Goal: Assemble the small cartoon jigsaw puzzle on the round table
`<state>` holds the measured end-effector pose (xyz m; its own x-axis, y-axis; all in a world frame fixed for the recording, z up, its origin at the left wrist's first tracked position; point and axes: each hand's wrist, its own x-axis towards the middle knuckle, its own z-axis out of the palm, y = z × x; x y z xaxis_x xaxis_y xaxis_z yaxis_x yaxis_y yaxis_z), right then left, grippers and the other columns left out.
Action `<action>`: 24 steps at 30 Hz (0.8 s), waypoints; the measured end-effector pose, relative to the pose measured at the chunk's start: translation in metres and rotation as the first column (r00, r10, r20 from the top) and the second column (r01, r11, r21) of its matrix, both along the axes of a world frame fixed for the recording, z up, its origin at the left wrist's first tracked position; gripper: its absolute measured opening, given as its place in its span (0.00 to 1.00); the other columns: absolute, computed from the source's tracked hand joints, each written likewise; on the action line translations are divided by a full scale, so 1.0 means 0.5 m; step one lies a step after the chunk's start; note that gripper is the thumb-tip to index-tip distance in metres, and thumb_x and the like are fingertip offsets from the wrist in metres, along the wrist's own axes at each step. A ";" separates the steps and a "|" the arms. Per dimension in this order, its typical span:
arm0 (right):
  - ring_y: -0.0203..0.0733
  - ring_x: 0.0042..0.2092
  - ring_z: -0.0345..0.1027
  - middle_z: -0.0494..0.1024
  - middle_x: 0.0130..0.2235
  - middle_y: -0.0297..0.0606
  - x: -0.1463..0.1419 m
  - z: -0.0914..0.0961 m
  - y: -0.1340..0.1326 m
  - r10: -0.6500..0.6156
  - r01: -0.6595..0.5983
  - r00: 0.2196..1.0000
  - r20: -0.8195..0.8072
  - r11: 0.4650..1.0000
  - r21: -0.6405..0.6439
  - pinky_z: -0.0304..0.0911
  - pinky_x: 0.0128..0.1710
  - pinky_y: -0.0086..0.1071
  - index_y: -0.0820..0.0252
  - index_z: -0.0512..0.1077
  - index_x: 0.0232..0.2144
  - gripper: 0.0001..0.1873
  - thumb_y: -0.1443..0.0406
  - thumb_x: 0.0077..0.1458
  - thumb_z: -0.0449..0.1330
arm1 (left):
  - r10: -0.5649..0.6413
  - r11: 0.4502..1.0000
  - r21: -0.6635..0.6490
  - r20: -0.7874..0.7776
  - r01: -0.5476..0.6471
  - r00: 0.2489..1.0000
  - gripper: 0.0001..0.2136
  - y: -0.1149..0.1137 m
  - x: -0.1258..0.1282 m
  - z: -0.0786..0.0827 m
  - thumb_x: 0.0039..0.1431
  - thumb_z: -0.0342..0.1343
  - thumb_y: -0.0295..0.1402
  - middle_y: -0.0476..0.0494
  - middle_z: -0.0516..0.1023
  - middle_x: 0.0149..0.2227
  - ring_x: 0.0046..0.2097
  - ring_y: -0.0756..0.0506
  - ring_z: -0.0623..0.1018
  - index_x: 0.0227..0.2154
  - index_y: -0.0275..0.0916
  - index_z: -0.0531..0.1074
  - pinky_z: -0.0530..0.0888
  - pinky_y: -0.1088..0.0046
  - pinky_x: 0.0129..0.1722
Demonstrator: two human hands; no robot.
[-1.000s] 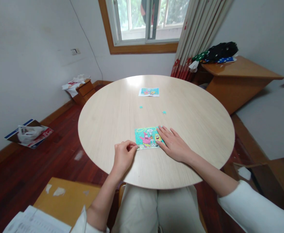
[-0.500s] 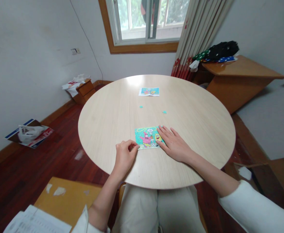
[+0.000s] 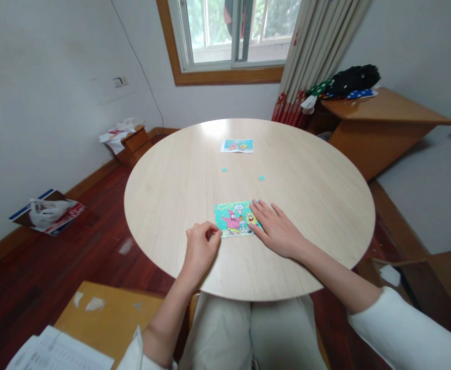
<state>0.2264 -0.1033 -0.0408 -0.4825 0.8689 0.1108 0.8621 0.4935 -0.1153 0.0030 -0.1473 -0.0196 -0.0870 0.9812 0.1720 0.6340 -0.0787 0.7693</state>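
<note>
A cartoon jigsaw puzzle (image 3: 233, 221), mostly turquoise with a pink and a yellow figure, lies near the front of the round table (image 3: 163, 205). My left hand (image 3: 202, 246) is at its lower left corner, thumb and fingertips pinched together; what they hold, if anything, is too small or hidden to make out. My right hand (image 3: 277, 228) lies flat over the puzzle's right side, fingers stretched out, covering part of it. Beyond the puzzle lie two loose turquoise puzzle pieces, a left piece (image 3: 224, 169) and a right piece (image 3: 261, 178).
A printed picture sheet (image 3: 237, 146) with the same cartoon lies at the far side of the table. A wooden desk (image 3: 383, 110) with clothes on it stands back right. Papers (image 3: 59, 352) rest on a brown surface (image 3: 109, 313) at lower left.
My left hand has shifted very slightly at the puzzle's lower left corner. The right hand, puzzle and loose pieces look unmoved.
</note>
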 end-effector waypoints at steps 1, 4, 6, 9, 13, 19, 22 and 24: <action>0.48 0.69 0.43 0.53 0.68 0.47 0.000 0.001 0.000 -0.002 0.002 1.000 0.005 1.000 -0.002 0.44 0.66 0.50 0.63 0.51 0.67 0.36 0.49 0.65 0.34 | 0.000 1.000 0.001 -0.003 0.000 1.000 0.05 0.000 0.000 0.000 0.52 0.58 0.29 0.49 0.75 0.23 0.30 0.46 0.72 0.22 0.40 0.72 0.64 0.68 0.34; 0.48 0.69 0.42 0.53 0.68 0.47 -0.002 0.004 -0.001 -0.010 0.010 1.000 0.020 1.000 -0.012 0.43 0.66 0.49 0.65 0.52 0.66 0.36 0.49 0.65 0.34 | 0.001 1.000 0.010 -0.009 -0.001 1.000 0.05 0.000 0.002 -0.001 0.52 0.58 0.28 0.49 0.75 0.23 0.30 0.46 0.72 0.22 0.39 0.72 0.64 0.68 0.35; 0.48 0.69 0.42 0.52 0.68 0.47 -0.003 0.005 -0.001 -0.012 0.012 1.000 0.020 1.000 -0.017 0.43 0.67 0.49 0.65 0.52 0.66 0.36 0.49 0.65 0.35 | -0.002 1.000 0.023 -0.020 0.003 1.000 0.06 0.000 0.003 -0.003 0.52 0.57 0.27 0.48 0.75 0.24 0.31 0.46 0.72 0.21 0.39 0.71 0.64 0.68 0.35; 0.48 0.69 0.43 0.53 0.68 0.46 -0.002 0.004 -0.001 -0.011 0.011 1.000 0.009 1.000 -0.011 0.43 0.66 0.50 0.63 0.50 0.67 0.36 0.49 0.65 0.35 | -0.003 0.999 0.033 -0.043 0.005 0.999 0.07 0.000 0.003 -0.007 0.52 0.57 0.27 0.47 0.75 0.24 0.32 0.45 0.73 0.21 0.39 0.71 0.64 0.67 0.35; 0.48 0.69 0.43 0.53 0.68 0.46 0.000 -0.002 0.000 -0.010 0.010 1.000 0.004 1.000 0.001 0.43 0.66 0.50 0.62 0.49 0.68 0.36 0.49 0.65 0.35 | 0.005 0.999 0.033 -0.047 -0.003 0.999 0.06 0.001 0.003 -0.010 0.52 0.56 0.28 0.47 0.75 0.24 0.32 0.45 0.73 0.21 0.40 0.70 0.64 0.67 0.35; 0.48 0.69 0.43 0.53 0.67 0.46 -0.001 -0.001 0.000 -0.007 0.007 1.000 0.003 1.000 0.001 0.44 0.66 0.50 0.63 0.50 0.67 0.36 0.49 0.65 0.34 | 0.010 0.999 0.033 -0.063 -0.008 0.998 0.07 0.000 0.005 -0.010 0.51 0.56 0.27 0.48 0.74 0.24 0.32 0.45 0.73 0.20 0.40 0.68 0.64 0.67 0.35; 0.48 0.69 0.42 0.53 0.68 0.47 -0.002 0.003 -0.001 -0.013 0.014 1.000 0.017 1.000 -0.015 0.43 0.66 0.50 0.66 0.52 0.66 0.37 0.49 0.65 0.34 | 0.005 1.000 0.030 -0.072 -0.003 0.997 0.08 0.000 0.006 -0.009 0.52 0.56 0.27 0.48 0.74 0.24 0.32 0.45 0.72 0.20 0.40 0.68 0.63 0.67 0.35; 0.48 0.69 0.42 0.53 0.67 0.47 -0.003 0.004 -0.001 -0.013 0.013 1.000 0.015 1.000 -0.016 0.43 0.66 0.50 0.66 0.53 0.66 0.37 0.49 0.65 0.34 | -0.002 1.000 0.029 -0.080 0.005 0.997 0.08 -0.001 0.006 -0.008 0.52 0.56 0.27 0.48 0.74 0.24 0.32 0.45 0.72 0.20 0.39 0.68 0.63 0.67 0.36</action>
